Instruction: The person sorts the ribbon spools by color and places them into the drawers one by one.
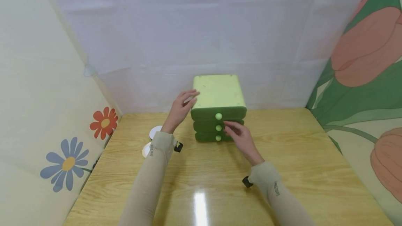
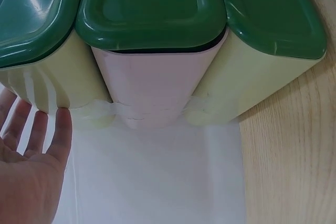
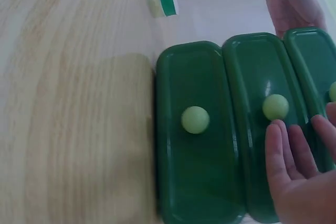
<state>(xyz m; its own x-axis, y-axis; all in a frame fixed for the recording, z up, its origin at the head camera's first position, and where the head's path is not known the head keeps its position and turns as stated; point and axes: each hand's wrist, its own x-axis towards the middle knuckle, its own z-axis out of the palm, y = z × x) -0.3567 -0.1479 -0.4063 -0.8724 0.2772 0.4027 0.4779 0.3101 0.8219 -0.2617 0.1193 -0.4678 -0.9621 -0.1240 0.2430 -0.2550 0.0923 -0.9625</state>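
Observation:
A small drawer cabinet (image 1: 216,91) with a light green top and three dark green drawer fronts stands at the back of the table, each front bearing a round pale green knob. The left hand (image 1: 181,106) rests its fingertips on the cabinet's left side and top edge; in the left wrist view those fingers (image 2: 63,129) touch the yellowish side of the top section. At the front, the right hand (image 1: 240,136) has its fingertips beside the middle drawer's knob (image 3: 275,107), fingers fairly straight, pinching nothing. All drawers look pushed in.
Two flat round pale things (image 1: 146,149) lie on the wooden table (image 1: 201,177) left of the cabinet, partly covered by the left forearm. A white sheet (image 1: 176,37) hangs behind, with flower-printed panels (image 1: 364,93) on both sides.

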